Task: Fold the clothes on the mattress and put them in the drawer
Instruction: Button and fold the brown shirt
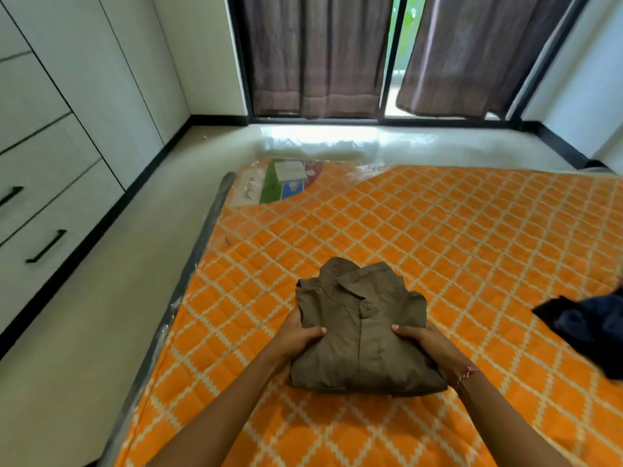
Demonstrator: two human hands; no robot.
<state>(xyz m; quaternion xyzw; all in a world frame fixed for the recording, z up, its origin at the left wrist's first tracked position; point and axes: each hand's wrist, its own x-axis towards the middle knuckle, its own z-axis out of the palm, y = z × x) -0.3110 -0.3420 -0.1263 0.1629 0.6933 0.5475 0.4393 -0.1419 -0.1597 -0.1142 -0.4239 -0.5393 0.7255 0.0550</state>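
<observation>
Olive cotton, the folded shirt [362, 335] lies on the orange mattress [472, 247], collar pointing away toward the window, long axis running near to far. Left hand [298, 335] and right hand [429, 345] clamp its sides, thumbs on top. Soft, light, likely to unfold; support it from beneath.

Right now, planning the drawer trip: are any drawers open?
No, the drawers on the left are shut, while both hands grip the folded shirt.
</observation>
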